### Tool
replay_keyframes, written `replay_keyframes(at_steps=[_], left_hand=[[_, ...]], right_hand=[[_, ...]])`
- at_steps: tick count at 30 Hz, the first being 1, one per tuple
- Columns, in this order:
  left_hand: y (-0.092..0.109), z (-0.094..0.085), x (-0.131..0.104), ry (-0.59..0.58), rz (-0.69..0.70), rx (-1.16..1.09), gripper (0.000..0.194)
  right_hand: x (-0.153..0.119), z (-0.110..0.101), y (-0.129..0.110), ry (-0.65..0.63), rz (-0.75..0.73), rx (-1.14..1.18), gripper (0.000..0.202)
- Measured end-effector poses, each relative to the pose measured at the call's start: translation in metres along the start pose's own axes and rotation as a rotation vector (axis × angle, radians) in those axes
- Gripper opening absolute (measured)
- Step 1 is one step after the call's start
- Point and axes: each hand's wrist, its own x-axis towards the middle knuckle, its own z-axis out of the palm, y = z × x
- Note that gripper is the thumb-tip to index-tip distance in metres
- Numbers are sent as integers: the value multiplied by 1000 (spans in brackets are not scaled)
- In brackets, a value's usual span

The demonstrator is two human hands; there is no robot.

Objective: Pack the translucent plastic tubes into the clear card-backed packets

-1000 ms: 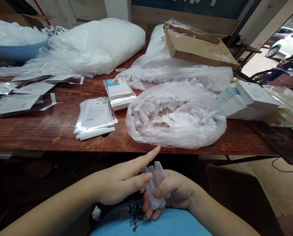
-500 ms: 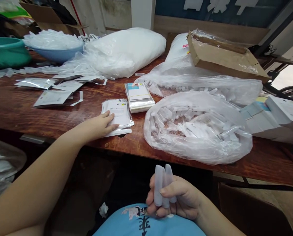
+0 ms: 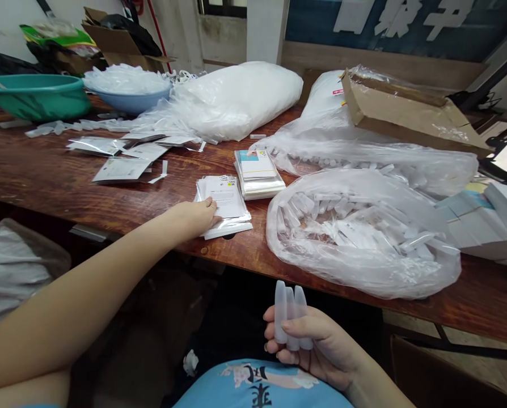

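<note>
My right hand (image 3: 304, 340) is closed around three frosted, translucent plastic tubes (image 3: 291, 317), held upright side by side under the thumb, in front of the blue shirt. Their tops are narrower and rounded. On the table, my left hand (image 3: 198, 218) rests on the left side of a small stack of flat clear packets (image 3: 230, 204) with white printed cards inside. Its fingertips lie on the top packet, and the other fingers are partly hidden. Just behind stands a neat pile of packaged cards (image 3: 260, 174) with a blue and white front.
Right of the packets lies an opened clear bag (image 3: 364, 277) of similar plastic pieces. More packets (image 3: 123, 169) lie at left, before a blue bowl (image 3: 130, 101) heaped with pieces and a green basin (image 3: 36, 96). Behind are a large white bag (image 3: 240, 96) and a cardboard tray (image 3: 410, 107).
The camera view has shifted, so the table things appear farther right. My left hand stays on the packets, its fingers looking closer together. My right hand still holds the three tubes.
</note>
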Motion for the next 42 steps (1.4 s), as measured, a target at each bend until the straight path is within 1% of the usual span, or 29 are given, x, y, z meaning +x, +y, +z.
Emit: replay_keyframes(at_steps=[2, 5, 8, 10, 12, 14, 16, 18, 20, 21, 22, 23, 25, 27, 28, 29, 31, 32, 33, 35, 38, 40, 42], left_hand=[[4, 0, -1, -19, 36, 70, 44], [8, -2, -1, -10, 68, 145, 46], [7, -12, -2, 30, 72, 174, 41], [6, -22, -8, 89, 44, 184, 40], [10, -30, -21, 200, -17, 161, 43], [19, -30, -41, 349, -100, 71, 43], [35, -20, -66, 465, -151, -69, 41], [53, -3, -91, 490, -118, -227, 41], [72, 15, -111, 443, -29, -435, 42], [81, 23, -118, 416, -8, -558, 42], [89, 30, -123, 395, -20, -690, 41], [96, 36, -126, 377, -65, -837, 39], [107, 43, -127, 331, -220, -1166, 36], [115, 46, -124, 269, -353, -1489, 42], [118, 47, -122, 259, -385, -1619, 47], [121, 47, -121, 281, -403, -1718, 53], [124, 47, -120, 349, -414, -1840, 61], [126, 47, -120, 353, -409, -1883, 62], [127, 46, -120, 328, -401, -1921, 62], [129, 44, -122, 211, -369, -1980, 56], [131, 42, -124, 45, -346, -2014, 41], [132, 39, -124, -41, -363, -2038, 33], [132, 36, -124, -96, -380, -2081, 29]], right_hand=[[0, 1, 1, 24, -11, -7, 30], [0, 3, 2, 52, -21, -17, 29], [-2, 5, 1, 55, -22, -32, 29], [-3, 7, -1, 38, -22, -52, 30], [-3, 11, -3, 8, -13, -84, 32], [0, 18, -6, -46, 12, -130, 34], [4, 26, -7, -128, 51, -170, 36], [9, 35, -7, -219, 99, -189, 36], [15, 41, -5, -259, 132, -178, 37], [17, 42, -4, -251, 140, -167, 37], [18, 41, -2, -229, 139, -156, 37], [19, 40, 0, -197, 134, -140, 37], [19, 36, 4, -130, 117, -104, 36], [17, 31, 7, -75, 90, -74, 33], [16, 28, 7, -58, 75, -70, 31], [15, 27, 7, -45, 62, -71, 29], [14, 24, 6, -35, 44, -78, 25], [14, 23, 6, -34, 41, -77, 24], [14, 23, 6, -34, 40, -71, 23], [14, 22, 6, -44, 49, -60, 21], [15, 21, 6, -85, 66, -57, 19], [14, 19, 6, -133, 75, -69, 19], [13, 15, 5, -201, 88, -86, 20]])
